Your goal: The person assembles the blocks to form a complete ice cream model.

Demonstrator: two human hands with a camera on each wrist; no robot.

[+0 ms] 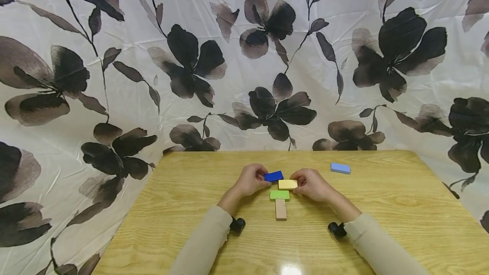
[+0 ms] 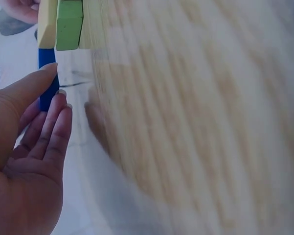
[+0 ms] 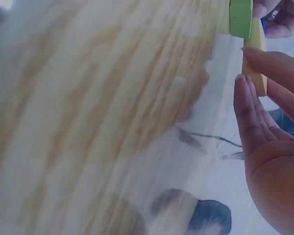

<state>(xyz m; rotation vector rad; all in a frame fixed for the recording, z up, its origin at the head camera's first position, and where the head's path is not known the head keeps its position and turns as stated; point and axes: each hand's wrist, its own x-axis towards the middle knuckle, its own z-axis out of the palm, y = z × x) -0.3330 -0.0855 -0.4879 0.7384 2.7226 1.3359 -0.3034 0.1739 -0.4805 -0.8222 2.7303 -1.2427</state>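
Observation:
My left hand (image 1: 252, 180) pinches the left end of a dark blue block (image 1: 273, 176), which lies slightly askew. In the left wrist view thumb and fingers close on that blue block (image 2: 49, 93). From the other side, my right hand (image 1: 311, 185) pinches the right end of a yellow block (image 1: 287, 185); the right wrist view shows the yellow block (image 3: 255, 63) between thumb and fingers. Nearer to me than the yellow one lies a green block (image 1: 279, 195) set crosswise. A tan block (image 1: 280, 210) points lengthwise toward me, its far end against the green block.
A light blue block (image 1: 340, 168) lies apart at the far right of the wooden table (image 1: 172, 207). Behind the table's far edge hangs a white cloth (image 1: 229, 67) with dark flowers. Small black devices (image 1: 237, 225) sit at both wrists.

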